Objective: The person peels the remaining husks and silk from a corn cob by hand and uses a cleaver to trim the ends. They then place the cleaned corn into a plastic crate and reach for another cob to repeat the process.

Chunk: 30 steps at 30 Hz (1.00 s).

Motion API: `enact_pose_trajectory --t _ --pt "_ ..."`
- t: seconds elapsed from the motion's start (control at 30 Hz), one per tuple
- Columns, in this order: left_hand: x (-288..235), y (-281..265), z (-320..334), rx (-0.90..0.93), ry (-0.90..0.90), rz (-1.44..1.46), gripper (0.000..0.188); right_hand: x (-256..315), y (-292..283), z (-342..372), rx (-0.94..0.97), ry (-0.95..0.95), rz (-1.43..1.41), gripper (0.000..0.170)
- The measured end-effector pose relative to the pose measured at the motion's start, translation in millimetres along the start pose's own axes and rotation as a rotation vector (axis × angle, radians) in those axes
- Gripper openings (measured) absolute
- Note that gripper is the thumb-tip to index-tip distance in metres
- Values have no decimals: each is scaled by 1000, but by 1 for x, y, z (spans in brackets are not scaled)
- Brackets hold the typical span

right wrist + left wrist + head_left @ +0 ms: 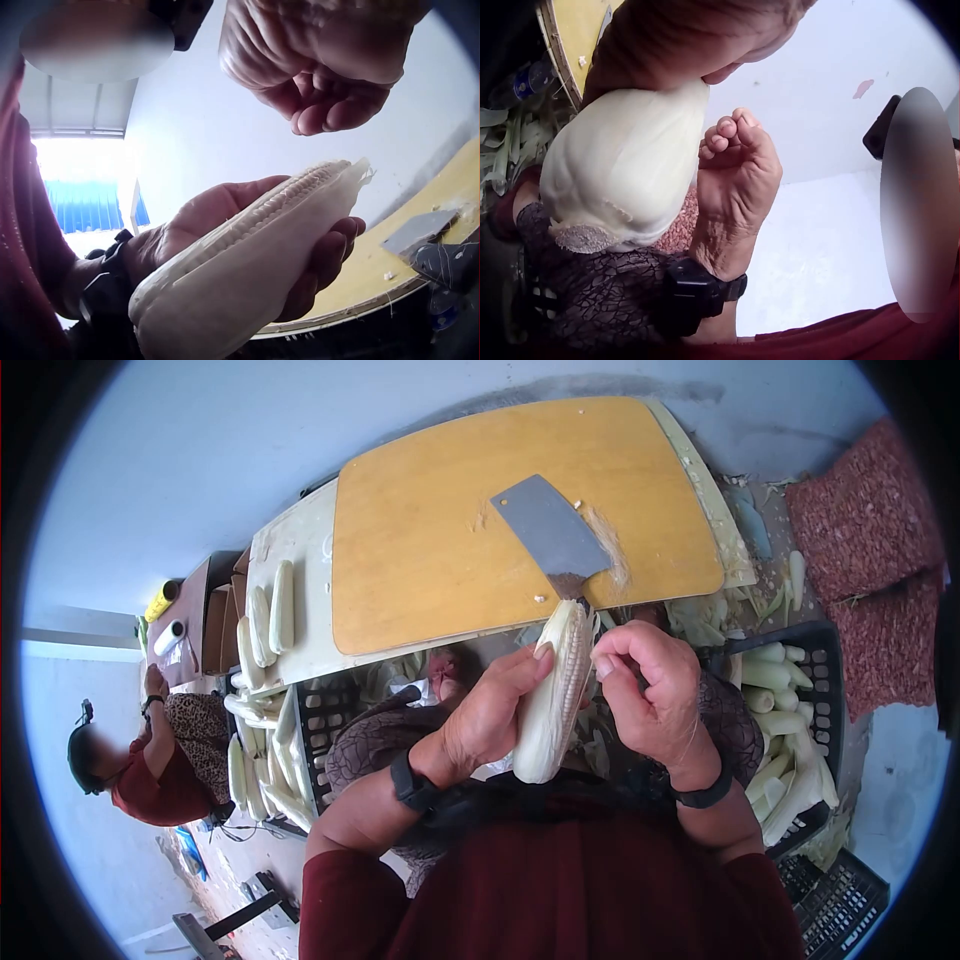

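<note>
An ear of white corn (540,735) lies in my left hand (490,710), which grips it around the husk with the thumb on top. Part of the husk is stripped back, baring rows of pale kernels along one side in the right wrist view. The cut stem end (585,238) points toward my body. Just right of the ear's tip is my right hand (655,695), fingers curled and thumb close to the forefinger; nothing shows between them. Beyond the tip, a cleaver (550,525) lies on a yellow board (420,550), beside strands of corn silk (608,545).
Several ears lie on the table's left end (282,605). Crates of corn stand at left (320,710) and right (825,690), both below the table. Red mesh sacks (865,510) are stacked at far right. Another person (165,770) is at far left.
</note>
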<state>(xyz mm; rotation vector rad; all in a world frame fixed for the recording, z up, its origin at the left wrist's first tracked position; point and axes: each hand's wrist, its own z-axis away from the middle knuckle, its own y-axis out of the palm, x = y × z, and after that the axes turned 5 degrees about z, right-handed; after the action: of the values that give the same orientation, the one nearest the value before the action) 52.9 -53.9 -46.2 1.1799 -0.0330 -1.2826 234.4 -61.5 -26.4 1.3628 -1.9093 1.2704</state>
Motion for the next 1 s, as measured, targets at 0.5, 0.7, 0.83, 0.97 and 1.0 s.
enact_pose_trajectory --t 0.5,0.7,0.83,0.97,1.0 --pt "2 7 1 -123 91 -122 43 -7 16 8 9 106 203 9" --pt "3 4 0 -110 150 -223 41 -9 17 8 14 84 229 9" --pt "4 5 -1 -125 154 -217 40 -9 17 10 27 85 248 10" --pt "7 3 -3 -152 183 -233 41 -9 18 11 43 102 256 10" --pt "8 3 -4 -152 181 -233 41 -9 18 10 44 106 259 10"
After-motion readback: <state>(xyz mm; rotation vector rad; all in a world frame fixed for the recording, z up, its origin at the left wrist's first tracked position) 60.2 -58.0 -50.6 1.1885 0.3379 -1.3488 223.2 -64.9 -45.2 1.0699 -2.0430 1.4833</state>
